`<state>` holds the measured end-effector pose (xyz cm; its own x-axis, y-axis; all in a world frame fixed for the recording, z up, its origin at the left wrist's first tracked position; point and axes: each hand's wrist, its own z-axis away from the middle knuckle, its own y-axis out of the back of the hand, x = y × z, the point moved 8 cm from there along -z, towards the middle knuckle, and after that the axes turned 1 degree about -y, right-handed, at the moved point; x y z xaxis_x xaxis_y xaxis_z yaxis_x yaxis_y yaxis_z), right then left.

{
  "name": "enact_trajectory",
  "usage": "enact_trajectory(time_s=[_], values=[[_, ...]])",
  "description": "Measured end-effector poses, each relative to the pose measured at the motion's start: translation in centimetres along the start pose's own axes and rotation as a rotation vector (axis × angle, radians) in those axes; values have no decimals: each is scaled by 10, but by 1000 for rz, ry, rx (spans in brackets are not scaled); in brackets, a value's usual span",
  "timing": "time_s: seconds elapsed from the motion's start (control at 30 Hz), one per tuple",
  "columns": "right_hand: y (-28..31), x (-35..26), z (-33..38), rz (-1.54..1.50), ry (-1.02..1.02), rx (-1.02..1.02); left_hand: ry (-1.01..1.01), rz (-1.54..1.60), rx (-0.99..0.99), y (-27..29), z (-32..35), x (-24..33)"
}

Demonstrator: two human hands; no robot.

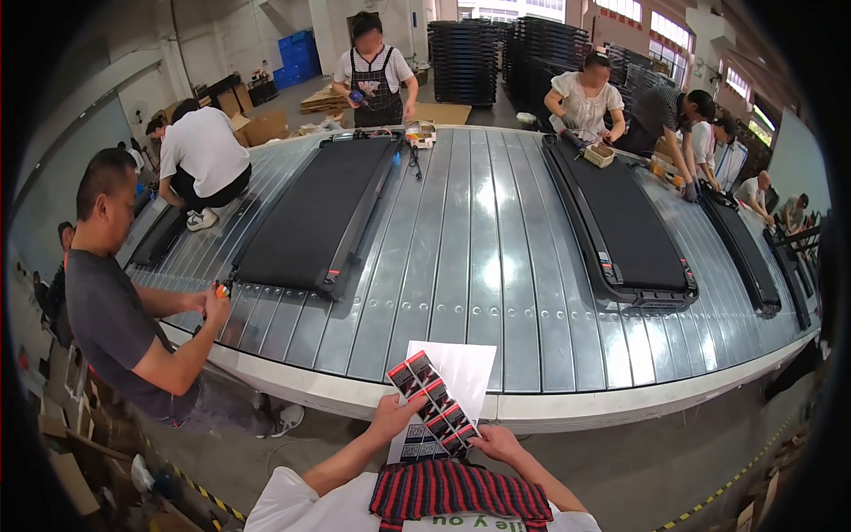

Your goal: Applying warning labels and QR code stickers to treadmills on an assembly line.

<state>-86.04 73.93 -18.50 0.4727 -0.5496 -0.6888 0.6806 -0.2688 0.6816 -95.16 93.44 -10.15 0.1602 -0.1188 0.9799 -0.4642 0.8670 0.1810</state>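
Observation:
In front of my chest I hold a sheet of red-and-black labels, tilted, its upper end leaning left. My left hand is closed on its left edge. At its lower right end, my right hand pinches the sheet's corner. Behind the labels lies a white paper sheet, reaching over the near edge of the conveyor. Another sheet with dark-framed square labels shows below my left hand, partly covered. Which fingers hold the sheets behind is hidden.
A wide metal slat conveyor runs across, carrying black treadmill-like decks, one left and one right. A co-worker with a tool stands close on the left; another crouches on the slats. Several people work along the far side.

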Motion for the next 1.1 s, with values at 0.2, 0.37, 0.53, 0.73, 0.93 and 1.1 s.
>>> enact_trajectory(time_s=[0.2,0.37,0.53,0.73,0.93,1.1], values=[[-3,-2,-19,180,-2,-50,-9,-3,-9,3,-21,1],[-2,-3,-25,212,-27,-109,-20,-50,-91,-4,-30,-7],[-12,-2,-37,170,-68,-119,46,-13,-178,-6,-41,-21],[-13,-4,-53,281,-6,-70,-5,-59,-158,0,-48,-16],[-22,-6,-59,286,7,-156,25,-67,-126,7,-51,-46],[-41,3,-69,209,62,-250,110,-131,-56,32,-43,-42]])
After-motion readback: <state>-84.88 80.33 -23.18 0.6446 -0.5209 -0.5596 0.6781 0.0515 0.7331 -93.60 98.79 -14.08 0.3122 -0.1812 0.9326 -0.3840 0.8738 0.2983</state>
